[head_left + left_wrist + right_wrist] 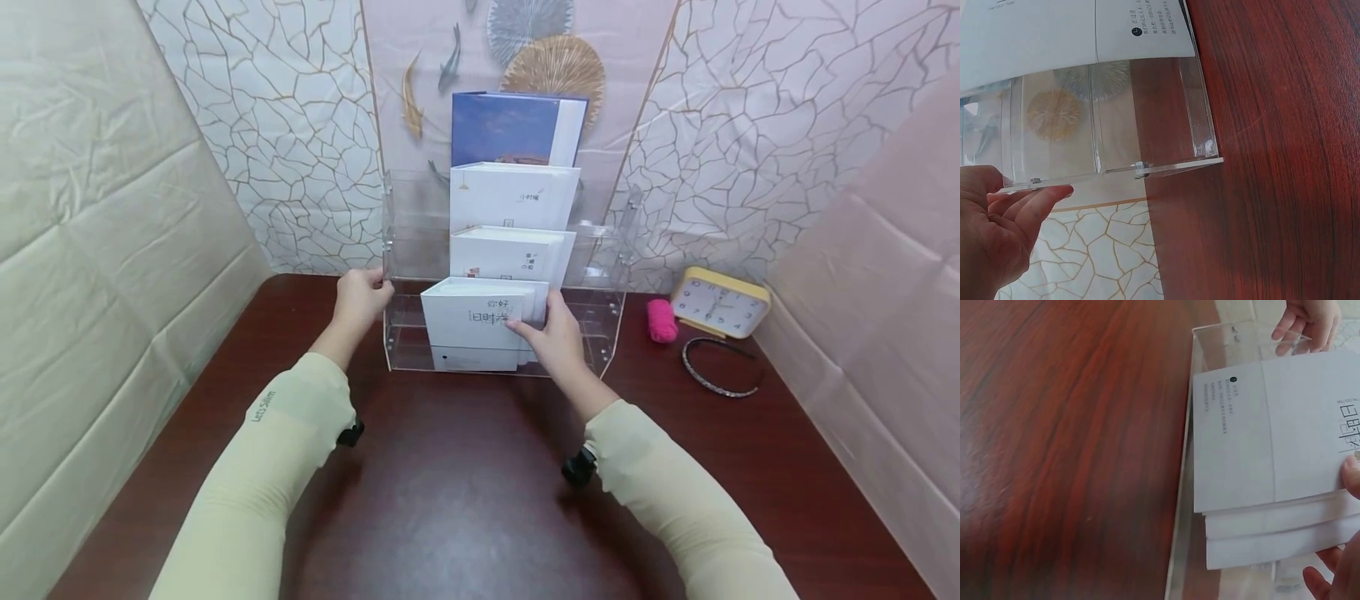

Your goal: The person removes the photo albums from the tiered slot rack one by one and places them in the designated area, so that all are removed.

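A clear acrylic tiered rack (592, 354) stands at the back of the table with books on its tiers. In the lowest tier a white book (468, 321) with dark lettering leans, its covers slightly apart. My right hand (557, 337) grips this book at its right edge, thumb on the front cover and fingers behind. At the rack's left side my left hand (360, 296) pinches the edge of the side panel; in the left wrist view the thumb and fingers lie on either side of the panel (1172, 167). The right wrist view shows the book's pages (1272, 519) between its covers.
Behind the front book stand two more white books, a middle one (495, 250) and a higher one (502, 196), and a blue book (502, 129) at the top. To the right lie pink yarn (662, 321), a yellow clock (720, 302) and a dark headband (708, 385). Patterned cloth (300, 125) walls surround the table.
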